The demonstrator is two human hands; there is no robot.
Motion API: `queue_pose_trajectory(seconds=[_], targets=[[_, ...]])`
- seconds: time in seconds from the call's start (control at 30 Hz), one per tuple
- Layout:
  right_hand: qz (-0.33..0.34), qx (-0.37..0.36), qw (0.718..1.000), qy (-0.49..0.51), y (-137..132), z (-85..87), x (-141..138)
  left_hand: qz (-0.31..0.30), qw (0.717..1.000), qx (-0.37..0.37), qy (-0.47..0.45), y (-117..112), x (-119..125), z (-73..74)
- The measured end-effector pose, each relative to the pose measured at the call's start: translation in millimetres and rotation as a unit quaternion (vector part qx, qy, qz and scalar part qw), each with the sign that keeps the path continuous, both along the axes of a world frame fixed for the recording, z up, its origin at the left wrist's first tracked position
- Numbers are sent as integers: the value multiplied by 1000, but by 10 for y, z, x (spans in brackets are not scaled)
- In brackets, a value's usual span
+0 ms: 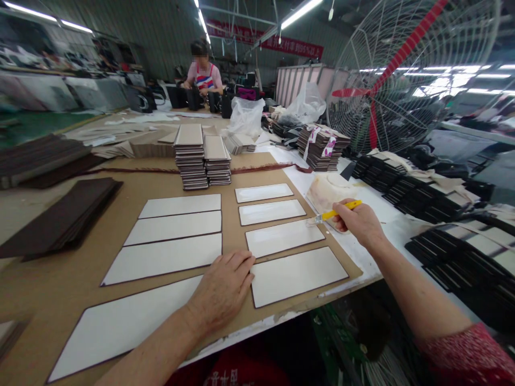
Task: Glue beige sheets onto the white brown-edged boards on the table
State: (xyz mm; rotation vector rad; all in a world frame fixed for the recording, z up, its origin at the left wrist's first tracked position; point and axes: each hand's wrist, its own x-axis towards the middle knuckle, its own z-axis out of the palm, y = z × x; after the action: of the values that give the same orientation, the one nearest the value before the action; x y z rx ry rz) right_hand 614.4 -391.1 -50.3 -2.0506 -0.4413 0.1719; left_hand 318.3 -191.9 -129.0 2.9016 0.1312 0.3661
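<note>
My right hand (356,220) is closed around the yellow handle of a brush (340,210). Its bristles touch the right end of a white panel with dark edges (281,238). My left hand (225,284) lies flat, fingers stretched, at the left corners of that panel and the nearer white panel (300,276). Two smaller panels with a wet-looking shine, the upper one (264,192) and the lower one (272,212), lie beyond. To the left are several matte panels (177,252), and one long panel (129,321) is partly under my left forearm.
Stacks of panels (191,158) stand at mid-table, with dark brown sheets (64,214) at left. A stained whitish container (332,187) sits behind the brush. Black bundles (426,195) and a large fan (402,75) are at right. A person (204,75) works at the far end.
</note>
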Motion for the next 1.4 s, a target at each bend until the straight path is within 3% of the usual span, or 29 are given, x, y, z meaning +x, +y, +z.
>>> queue_pose_trajectory(seconds=[0.2,0.33,0.47,0.73,1.2,1.4], targets=[[80,130,984,88,318,-23,-583,-7,1000,-6,-16,8,4,-6],[148,119,972,134,541,-141,-861,-9,1000,0,-20,10,6,4],[173,68,973,140,655,-210,-944,-11,1000,3,-25,6,13,10],[163,17,980,110,564,-170,-795,-10,1000,5,-14,10,8,-2],[75,-10,997,26,-75,-137,-181,-11,999,19,-30,10,1,-34],[23,-28,999,0,-228,-89,-54,-17,999,24,-33,26,5,-69]])
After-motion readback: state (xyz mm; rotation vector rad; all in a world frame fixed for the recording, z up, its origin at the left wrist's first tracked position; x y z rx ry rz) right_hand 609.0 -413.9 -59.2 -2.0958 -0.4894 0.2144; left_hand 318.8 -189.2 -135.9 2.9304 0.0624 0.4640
